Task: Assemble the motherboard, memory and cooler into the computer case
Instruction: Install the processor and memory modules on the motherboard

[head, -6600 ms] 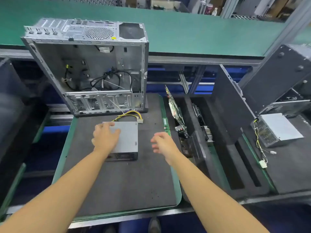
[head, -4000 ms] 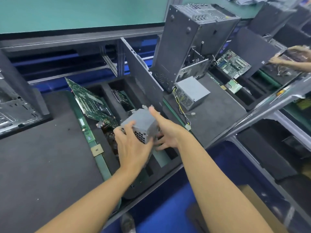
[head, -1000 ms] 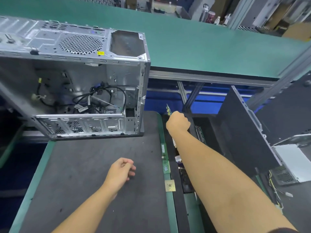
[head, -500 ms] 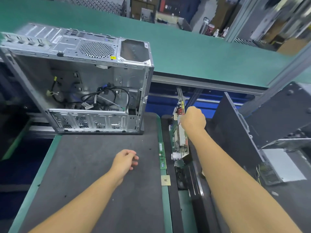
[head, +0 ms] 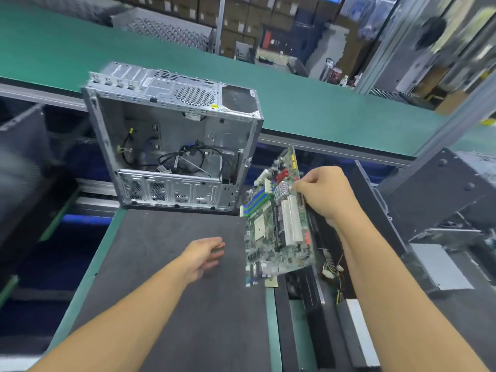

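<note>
I am holding the motherboard (head: 279,226) in my right hand (head: 323,196), with fingers and thumb pinching its right edge beside the small finned heatsink (head: 281,189). I am gripping the edge only, so that, in my judgement, nothing is pressing on the sockets or slots. The board is hanging in the air, tilted close to upright with its component face toward me. It is just right of the near right corner of the computer case (head: 174,146) and is not touching it.

The case is standing at the far end of the bench mat (head: 161,304) with its open side facing me, which is giving direct access to the interior. Loose black cables (head: 188,158) are lying inside the case, and I am judging that they need moving aside before the board seats.

My left hand (head: 204,255) is hovering in front of the case, over the mat, with fingers relaxed and holding nothing. It is near the board's lower left edge but apart from it, placed, I judge, to support that edge.
</note>
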